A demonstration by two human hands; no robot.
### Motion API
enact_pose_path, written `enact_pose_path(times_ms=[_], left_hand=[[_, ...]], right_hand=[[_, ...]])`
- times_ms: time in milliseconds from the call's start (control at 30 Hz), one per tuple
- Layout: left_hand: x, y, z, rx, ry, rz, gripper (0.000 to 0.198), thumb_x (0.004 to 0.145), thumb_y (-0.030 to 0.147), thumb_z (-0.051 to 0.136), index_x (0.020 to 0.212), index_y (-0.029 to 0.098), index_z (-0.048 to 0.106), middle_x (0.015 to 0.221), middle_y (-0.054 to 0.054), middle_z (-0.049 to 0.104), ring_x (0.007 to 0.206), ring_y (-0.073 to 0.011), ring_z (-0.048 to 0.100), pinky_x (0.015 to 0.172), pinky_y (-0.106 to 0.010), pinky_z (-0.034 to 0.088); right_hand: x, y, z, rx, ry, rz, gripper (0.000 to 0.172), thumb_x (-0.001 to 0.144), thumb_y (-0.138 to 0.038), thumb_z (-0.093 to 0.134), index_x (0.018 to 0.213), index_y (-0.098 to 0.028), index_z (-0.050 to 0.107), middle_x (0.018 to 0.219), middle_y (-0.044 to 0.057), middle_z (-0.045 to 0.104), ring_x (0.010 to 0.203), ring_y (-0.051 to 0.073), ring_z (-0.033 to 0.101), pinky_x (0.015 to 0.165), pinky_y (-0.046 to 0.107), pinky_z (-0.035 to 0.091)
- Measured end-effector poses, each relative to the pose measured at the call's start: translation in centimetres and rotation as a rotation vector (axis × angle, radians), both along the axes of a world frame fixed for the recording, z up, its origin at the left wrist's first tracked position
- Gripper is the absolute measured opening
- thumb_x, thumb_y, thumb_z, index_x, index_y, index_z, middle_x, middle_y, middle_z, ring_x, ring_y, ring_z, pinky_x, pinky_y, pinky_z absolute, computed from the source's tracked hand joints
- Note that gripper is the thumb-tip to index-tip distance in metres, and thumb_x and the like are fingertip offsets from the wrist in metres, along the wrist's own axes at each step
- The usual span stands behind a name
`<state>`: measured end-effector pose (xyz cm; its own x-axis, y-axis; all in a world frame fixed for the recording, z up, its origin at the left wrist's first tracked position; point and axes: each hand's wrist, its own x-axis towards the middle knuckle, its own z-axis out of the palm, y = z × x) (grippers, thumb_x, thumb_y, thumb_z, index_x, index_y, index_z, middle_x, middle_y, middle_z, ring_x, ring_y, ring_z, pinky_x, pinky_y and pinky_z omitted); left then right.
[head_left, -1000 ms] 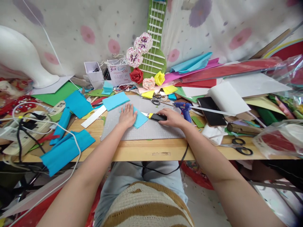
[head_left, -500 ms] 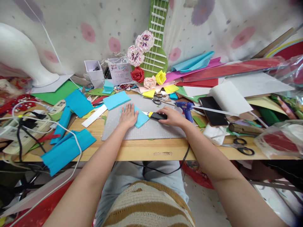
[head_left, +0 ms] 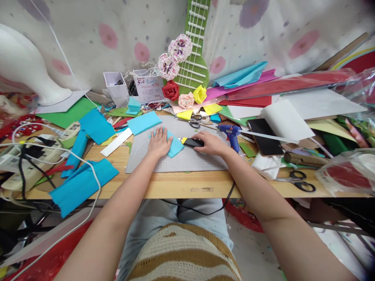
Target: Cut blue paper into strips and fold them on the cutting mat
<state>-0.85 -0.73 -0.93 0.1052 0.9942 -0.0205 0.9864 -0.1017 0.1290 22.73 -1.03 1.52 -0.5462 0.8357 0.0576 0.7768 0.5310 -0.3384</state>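
Two hands, I noted remotely: left hand (head_left: 159, 143), fingers spread on flat light-blue paper (head_left: 176, 148) atop grey mat (head_left: 199, 163); right hand (head_left: 211, 143) gripped slim black-and-yellow knife (head_left: 191, 143). Less blade (head_left: 179, 139) showed than before, seemingly deeper under paper.

Single view: head-mounted on me — facing forward and down. Coverage runs from my striped top (head_left: 181, 255), nearest, past my left hand (head_left: 159, 143) and right hand (head_left: 209, 143) mid-frame, to the patterned backdrop (head_left: 125, 21).
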Motion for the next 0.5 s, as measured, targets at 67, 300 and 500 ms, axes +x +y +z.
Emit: enact_pose_path(times_ms=[67,300,500], left_hand=[[0.0,0.0,0.0,-0.001,-0.009,0.002,0.065,0.092,0.044,0.015,0.144,0.005,0.019,0.152,-0.014,0.017,0.141,-0.0244,0.012,0.115,-0.044,0.008],[0.0,0.0,0.1,-0.011,-0.023,0.005,0.066,0.092,0.044,0.013,0.144,0.004,0.018,0.152,-0.013,0.016,0.141,-0.0240,0.011,0.115,-0.044,0.007],[0.0,-0.1,0.1,-0.009,-0.017,0.002,0.066,0.092,0.044,0.012,0.144,0.004,0.018,0.152,-0.013,0.016,0.141,-0.0240,0.011,0.115,-0.043,0.007]], right_hand=[[0.0,0.0,0.0,0.000,-0.001,-0.003,0.039,0.075,-0.036,0.058,0.112,-0.025,0.057,0.115,0.008,0.056,0.105,0.025,0.053,0.086,0.037,0.044],[-0.4,0.2,0.1,0.019,-0.016,-0.002,0.040,0.075,-0.035,0.058,0.113,-0.024,0.057,0.116,0.008,0.056,0.105,0.024,0.052,0.087,0.035,0.043],[-1.1,0.5,0.2,0.024,-0.020,-0.001,0.040,0.074,-0.034,0.058,0.113,-0.023,0.057,0.114,0.007,0.057,0.102,0.023,0.054,0.084,0.033,0.043]])
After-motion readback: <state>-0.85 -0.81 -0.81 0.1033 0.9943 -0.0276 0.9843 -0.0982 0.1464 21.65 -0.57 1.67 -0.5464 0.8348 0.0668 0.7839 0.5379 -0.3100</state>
